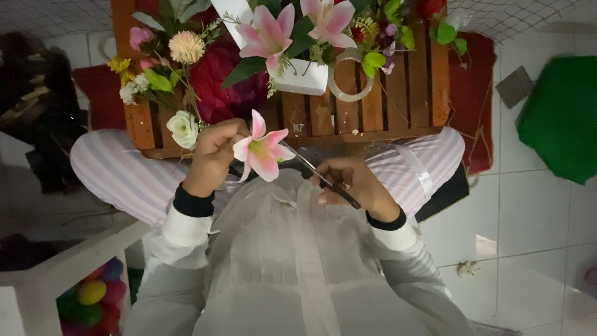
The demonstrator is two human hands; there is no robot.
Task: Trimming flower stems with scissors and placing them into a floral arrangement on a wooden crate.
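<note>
— Where is the pink lily right now?

— In the left hand, held up over the lap, just off the near edge of the slatted wooden crate. The left grip is closed around the stem below the bloom; the petals face up toward the camera.

— And the other hand?

— The right hand has its grip closed on a pair of scissors. The handles sit in the fingers; the blades point up and left toward the flower.

— How does the stem lie against the blades?

— The lily sits to the left of the right hand, very near the blade tips. The scissors' long axis runs diagonally from lower right to upper left. The stem itself is mostly hidden behind the petals and the left fist, so I can't tell whether the blades touch it.

— What's beyond them?

— On the crate, a white block holds two more pink lilies, with a white rose near its left near corner.
</note>
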